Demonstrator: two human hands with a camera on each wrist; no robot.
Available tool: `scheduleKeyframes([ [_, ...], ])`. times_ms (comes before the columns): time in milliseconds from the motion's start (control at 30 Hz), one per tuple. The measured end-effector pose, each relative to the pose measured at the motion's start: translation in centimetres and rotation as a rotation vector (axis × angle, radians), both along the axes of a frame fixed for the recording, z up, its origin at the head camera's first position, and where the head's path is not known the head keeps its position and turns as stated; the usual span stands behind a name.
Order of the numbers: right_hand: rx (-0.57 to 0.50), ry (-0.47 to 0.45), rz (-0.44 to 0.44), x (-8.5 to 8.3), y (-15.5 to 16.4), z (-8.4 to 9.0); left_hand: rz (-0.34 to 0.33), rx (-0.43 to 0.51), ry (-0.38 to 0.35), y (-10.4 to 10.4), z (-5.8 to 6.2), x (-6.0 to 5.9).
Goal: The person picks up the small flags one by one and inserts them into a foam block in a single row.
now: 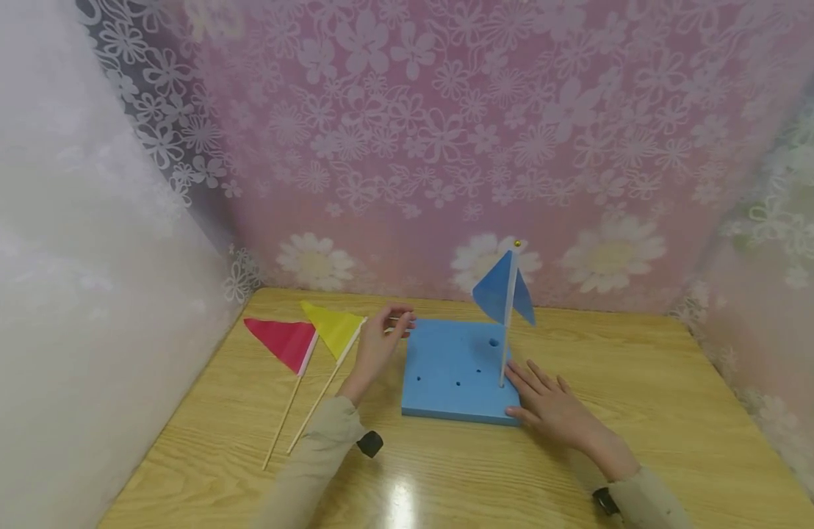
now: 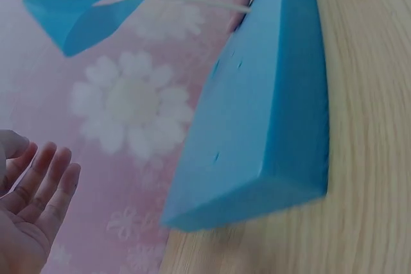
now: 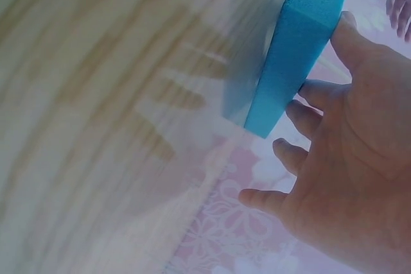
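Note:
A thick blue foam block [image 1: 440, 353] with several small holes lies on the table. A blue flag [image 1: 493, 292] stands upright near its right edge, its pale stick in a hole and a gold ball on top. My right hand [image 1: 555, 411] touches the block's right side with outstretched fingers; in the right wrist view the thumb and some fingertips meet the blue side. Beside the block's back left corner is my left hand [image 1: 379, 342]. In the left wrist view its loosely bent fingers [image 2: 48, 190] hold nothing and stand apart from the block.
Left of the left hand, a yellow flag [image 1: 330, 327] and a red flag [image 1: 289, 344] lie flat, their sticks pointing toward the front. The wooden table [image 1: 473, 470] meets a flower-patterned cloth [image 1: 407, 147] at the back, with pale panels at both sides.

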State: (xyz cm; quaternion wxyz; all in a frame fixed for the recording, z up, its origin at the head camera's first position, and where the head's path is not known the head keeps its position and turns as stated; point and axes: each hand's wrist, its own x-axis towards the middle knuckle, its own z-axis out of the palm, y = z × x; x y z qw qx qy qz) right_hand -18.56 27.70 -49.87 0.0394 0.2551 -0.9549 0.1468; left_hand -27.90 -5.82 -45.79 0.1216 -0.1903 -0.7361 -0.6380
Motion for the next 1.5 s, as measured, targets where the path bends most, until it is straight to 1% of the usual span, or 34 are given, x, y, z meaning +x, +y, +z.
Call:
scheduleKeyframes([
  [100, -0.009, -0.011, 0.001, 0.0, -0.1, 0.2, 0.043, 0.006, 0.004, -2.0, 0.0, -0.1],
  [200, -0.025, -0.001, 0.005, 0.0, -0.1, 0.2, 0.073, 0.001, -0.015, -4.0, 0.0, -0.1],
  [333, -0.019, 0.020, 0.017, -0.1, 0.2, -0.3, 0.086, -0.026, -0.067, -6.4, 0.3, 0.0],
  [400, -0.006, 0.022, 0.022, -0.2, 0.3, -0.5, 0.093, -0.060, -0.086, -7.6, 0.3, 0.0],
  [467, -0.021, 0.034, 0.023, -0.3, 0.3, -0.6, 0.103, -0.097, -0.101, -8.7, 0.2, 0.1],
  [600, -0.018, 0.042, 0.022, -0.2, 0.3, -0.5, 0.138, -0.182, -0.118, -10.7, -0.5, 0.3],
  [700, -0.010, 0.032, 0.013, 0.0, 0.0, 0.1, 0.160, -0.233, -0.169, -11.9, -1.0, 0.7],
  [767, -0.006, -0.008, -0.002, 0.0, -0.2, 0.5, 0.171, -0.260, -0.211, -12.5, -1.3, 1.2],
  [867, -0.009, -0.055, -0.025, 0.1, -0.5, 1.0, 0.183, -0.302, -0.259, -13.3, -1.7, 1.7],
  [933, -0.003, -0.060, -0.028, 0.1, -0.4, 0.9, 0.192, -0.328, -0.289, -13.7, -2.0, 2.0],
  [1033, -0.001, -0.038, -0.017, -0.2, -0.1, 0.3, 0.192, -0.379, -0.326, -14.1, -2.4, 2.4],
  [1133, -0.005, -0.016, -0.002, -0.4, 0.2, -0.2, 0.196, -0.463, -0.346, -14.4, -2.6, 2.6],
  [1233, -0.021, -0.022, -0.003, -0.3, 0.0, 0.1, 0.181, -0.540, -0.362, -14.6, -2.9, 2.8],
  [1333, -0.019, -0.054, -0.015, 0.0, -0.3, 0.8, 0.161, -0.567, -0.404, -14.6, -3.1, 3.2],
  [1433, -0.001, -0.085, -0.037, 0.3, -0.6, 1.4, 0.157, -0.597, -0.413, -14.2, -3.2, 3.6],
  [1500, 0.010, -0.090, -0.044, 0.3, -0.6, 1.5, 0.175, -0.645, -0.382, -13.9, -3.2, 3.7],
])
